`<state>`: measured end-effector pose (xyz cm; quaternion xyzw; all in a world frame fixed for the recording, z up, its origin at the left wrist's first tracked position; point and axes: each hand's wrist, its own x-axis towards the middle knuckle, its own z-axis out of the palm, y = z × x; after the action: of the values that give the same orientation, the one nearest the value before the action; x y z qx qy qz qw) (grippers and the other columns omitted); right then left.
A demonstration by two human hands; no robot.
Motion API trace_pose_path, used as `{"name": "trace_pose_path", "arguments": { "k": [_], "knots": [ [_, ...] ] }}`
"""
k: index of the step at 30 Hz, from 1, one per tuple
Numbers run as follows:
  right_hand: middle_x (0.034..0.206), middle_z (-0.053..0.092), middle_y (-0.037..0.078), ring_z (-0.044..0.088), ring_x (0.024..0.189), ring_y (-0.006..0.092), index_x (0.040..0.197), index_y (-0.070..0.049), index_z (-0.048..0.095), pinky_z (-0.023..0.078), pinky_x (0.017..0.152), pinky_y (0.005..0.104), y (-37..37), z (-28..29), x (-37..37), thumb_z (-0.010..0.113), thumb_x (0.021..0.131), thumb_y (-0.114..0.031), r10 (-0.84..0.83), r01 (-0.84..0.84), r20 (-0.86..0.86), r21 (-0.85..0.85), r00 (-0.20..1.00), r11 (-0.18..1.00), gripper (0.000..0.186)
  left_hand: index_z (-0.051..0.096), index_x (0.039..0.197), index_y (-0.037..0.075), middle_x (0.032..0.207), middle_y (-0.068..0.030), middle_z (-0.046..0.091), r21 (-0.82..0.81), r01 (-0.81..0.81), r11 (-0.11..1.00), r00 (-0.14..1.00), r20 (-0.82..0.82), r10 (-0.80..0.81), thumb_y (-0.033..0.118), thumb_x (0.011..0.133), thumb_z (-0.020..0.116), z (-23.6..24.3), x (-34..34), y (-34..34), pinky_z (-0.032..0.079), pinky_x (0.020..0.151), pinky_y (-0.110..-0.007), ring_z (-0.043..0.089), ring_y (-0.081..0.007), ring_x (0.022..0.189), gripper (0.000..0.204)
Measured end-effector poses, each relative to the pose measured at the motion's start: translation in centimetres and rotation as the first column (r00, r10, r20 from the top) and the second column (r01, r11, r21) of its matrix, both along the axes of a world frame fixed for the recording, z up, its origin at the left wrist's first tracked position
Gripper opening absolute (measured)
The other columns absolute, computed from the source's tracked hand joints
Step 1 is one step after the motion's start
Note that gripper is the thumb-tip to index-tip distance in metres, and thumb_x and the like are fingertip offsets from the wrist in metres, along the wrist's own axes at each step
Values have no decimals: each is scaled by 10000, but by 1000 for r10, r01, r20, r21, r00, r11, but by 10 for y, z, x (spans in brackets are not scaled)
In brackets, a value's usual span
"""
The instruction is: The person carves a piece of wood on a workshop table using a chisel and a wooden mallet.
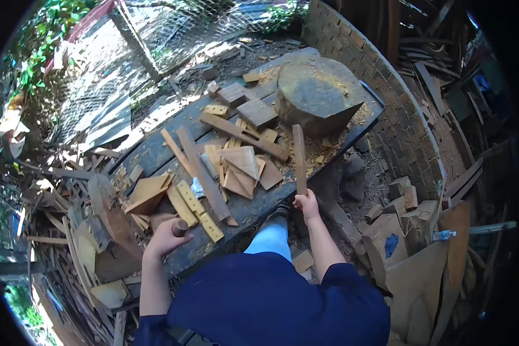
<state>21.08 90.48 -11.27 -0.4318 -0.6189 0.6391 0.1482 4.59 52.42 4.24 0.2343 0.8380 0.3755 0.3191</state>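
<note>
My right hand (pixel 307 205) is closed round the lower end of a flat brown wooden strip (pixel 300 158), which points up and away from me beside the bench. At the bench's near left edge, my left hand (pixel 165 237) grips a round brown wooden handle (pixel 180 228). Only the handle's butt end shows; whatever it belongs to is hidden. Just beyond that hand lie a yellow wooden bar with holes (pixel 205 216) and a folded-looking brown wood piece (pixel 149 193). A long brown board (pixel 202 173) and a slotted wooden bar (pixel 245 136) rest in the middle of the bench.
A thick chopping stump (pixel 317 95) with shavings around it stands at the far right of the dark bench (pixel 245 212). Wooden blocks (pixel 256 112) sit left of it. Wood offcuts (pixel 412 230) are heaped at right, near a curved brick wall (pixel 386 98). Scrap slats pile up left.
</note>
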Motion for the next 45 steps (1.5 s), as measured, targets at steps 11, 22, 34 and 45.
{"name": "trace_pose_path", "arguments": {
  "k": [11,22,34,45],
  "knots": [
    [944,615,134,568,799,201,1056,-5,513,433,683,316,-261,31,-21,421,806,-278,742,-510,-177,-823,647,248,381,562,863,25,763,-4,567,191,-424,885,903,11,430,145,694,719,28,19,-243,441,664,-259,523,-86,709,260],
    [924,566,50,511,779,149,1049,-75,504,426,690,311,-291,18,-52,498,725,-144,910,-679,-68,-689,408,253,331,528,782,51,715,-36,550,751,-658,55,243,143,959,7,737,624,35,50,-334,433,653,-253,535,-118,668,115],
    [974,531,52,510,787,153,1168,-56,470,425,674,269,-311,13,-101,495,666,-43,997,-815,32,-574,77,81,503,493,829,59,805,-70,538,946,-310,-98,174,158,972,-57,703,590,65,24,-431,431,733,-267,527,-149,772,197],
    [890,536,85,519,683,170,1086,-24,486,433,599,288,-443,19,-77,451,642,-51,879,-709,3,-590,476,386,446,517,798,75,792,-8,537,890,-417,183,555,90,827,-13,688,616,-8,-79,-518,415,691,-251,510,-97,740,171]
  ]
}}
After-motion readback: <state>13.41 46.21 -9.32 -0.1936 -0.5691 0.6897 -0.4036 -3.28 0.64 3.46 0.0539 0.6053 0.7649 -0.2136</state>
